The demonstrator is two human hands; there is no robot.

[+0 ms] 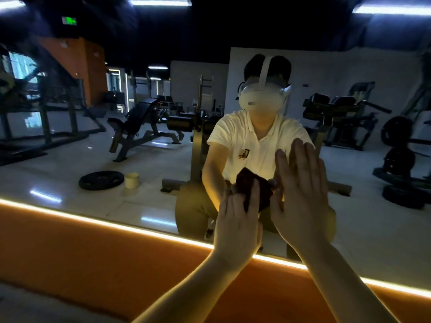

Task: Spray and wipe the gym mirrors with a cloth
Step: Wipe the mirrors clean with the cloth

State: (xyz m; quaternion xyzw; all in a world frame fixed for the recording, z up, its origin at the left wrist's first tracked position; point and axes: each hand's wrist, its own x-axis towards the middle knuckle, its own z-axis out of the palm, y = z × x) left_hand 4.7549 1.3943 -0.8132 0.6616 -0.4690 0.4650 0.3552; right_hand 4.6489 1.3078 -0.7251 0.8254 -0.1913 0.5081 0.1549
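Note:
A large wall mirror (140, 159) fills most of the view and reflects the gym and a crouching person in a white shirt. My left hand (238, 220) presses a dark red cloth (256, 190) against the glass low down, fingers curled over it. Beside it, my right hand (300, 197) is held up flat with fingers straight and together, palm toward the mirror and holding nothing. No spray bottle is in view.
A glowing light strip (116, 226) runs along the mirror's bottom edge above an orange wall band (93, 264). Reflected in the glass are a bench (140, 127), a weight plate (101, 180), a small white cup (132, 180) and machines (345, 117).

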